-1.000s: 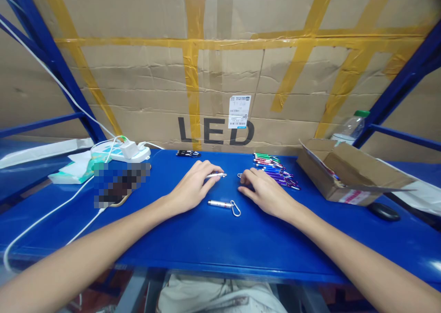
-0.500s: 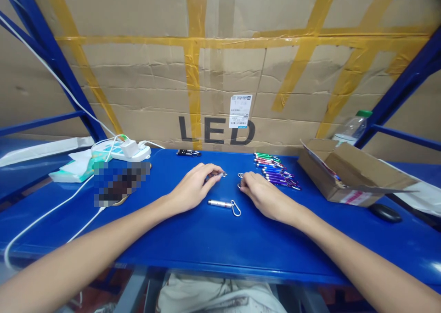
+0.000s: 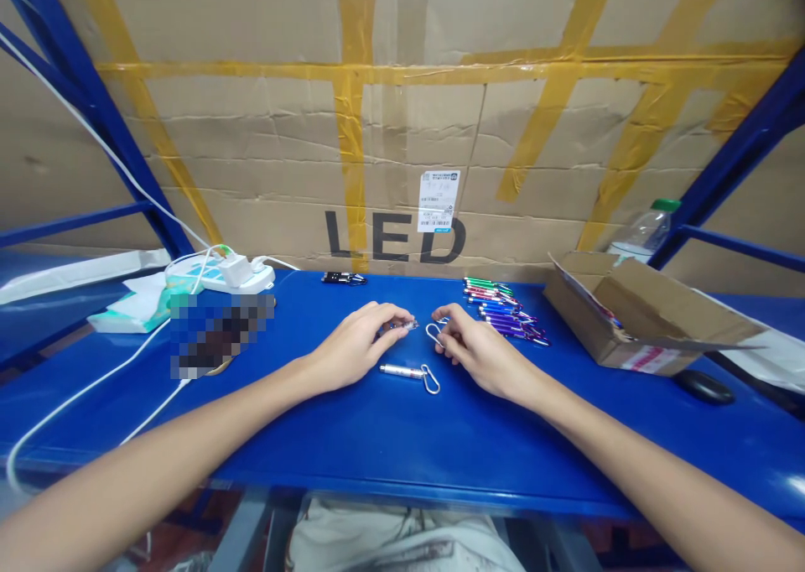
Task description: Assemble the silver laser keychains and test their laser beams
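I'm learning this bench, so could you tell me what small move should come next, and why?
Probably bring the clip in the right hand to the tip of the silver torch pinched in the left hand and hook it on: they are apart, and the torch lying nearer already carries one.

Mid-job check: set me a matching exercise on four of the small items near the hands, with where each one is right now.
Things:
1. bare silver torch
2. metal clip
3. silver torch with clip
4. coloured torches

Places:
A. piled on the blue table beyond the right hand
B. pinched in the fingertips of the left hand
C. lying flat on the table between both hands
D. held by the right hand

Pairs: 1-B, 2-D, 3-C, 4-A
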Available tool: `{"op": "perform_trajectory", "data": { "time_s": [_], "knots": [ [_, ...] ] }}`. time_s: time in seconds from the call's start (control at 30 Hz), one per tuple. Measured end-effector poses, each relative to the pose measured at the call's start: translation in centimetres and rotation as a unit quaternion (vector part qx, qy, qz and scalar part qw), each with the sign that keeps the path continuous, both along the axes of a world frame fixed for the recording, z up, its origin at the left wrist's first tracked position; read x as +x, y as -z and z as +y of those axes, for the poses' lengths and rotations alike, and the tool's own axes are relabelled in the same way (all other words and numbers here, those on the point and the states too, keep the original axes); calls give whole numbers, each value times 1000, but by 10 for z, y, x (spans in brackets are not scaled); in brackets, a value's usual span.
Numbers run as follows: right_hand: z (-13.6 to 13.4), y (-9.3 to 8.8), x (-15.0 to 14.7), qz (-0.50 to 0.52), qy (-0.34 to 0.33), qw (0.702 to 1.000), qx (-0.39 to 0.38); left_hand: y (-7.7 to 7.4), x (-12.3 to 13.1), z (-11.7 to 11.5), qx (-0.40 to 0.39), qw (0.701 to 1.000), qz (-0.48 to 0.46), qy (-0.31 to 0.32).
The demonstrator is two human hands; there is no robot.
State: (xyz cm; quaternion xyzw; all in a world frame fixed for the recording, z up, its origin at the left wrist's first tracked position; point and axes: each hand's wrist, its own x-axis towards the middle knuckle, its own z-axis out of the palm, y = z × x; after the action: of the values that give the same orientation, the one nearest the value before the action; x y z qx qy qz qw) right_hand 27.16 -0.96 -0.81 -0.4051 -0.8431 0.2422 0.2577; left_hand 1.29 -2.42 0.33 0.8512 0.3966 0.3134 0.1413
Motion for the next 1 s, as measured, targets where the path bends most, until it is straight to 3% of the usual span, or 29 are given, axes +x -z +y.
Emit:
{"op": "perform_trajectory", "data": {
  "time_s": [0.23,0.53,0.73,1.0],
  "knots": [
    [-1,-4,-1,26,-42,998,32,-3,1,-2,-9,1000,-22,6],
    [-5,-4,-6,76,-56,995,-30,1,3,0,-140,985,-101,31],
    [-9,-8,-7,6,-51,996,73,1,5,0,-117,986,-121,16],
    [-10,-6,-5,-56,-75,981,169,-1,6,-4,-130,981,-134,44]
  ]
}}
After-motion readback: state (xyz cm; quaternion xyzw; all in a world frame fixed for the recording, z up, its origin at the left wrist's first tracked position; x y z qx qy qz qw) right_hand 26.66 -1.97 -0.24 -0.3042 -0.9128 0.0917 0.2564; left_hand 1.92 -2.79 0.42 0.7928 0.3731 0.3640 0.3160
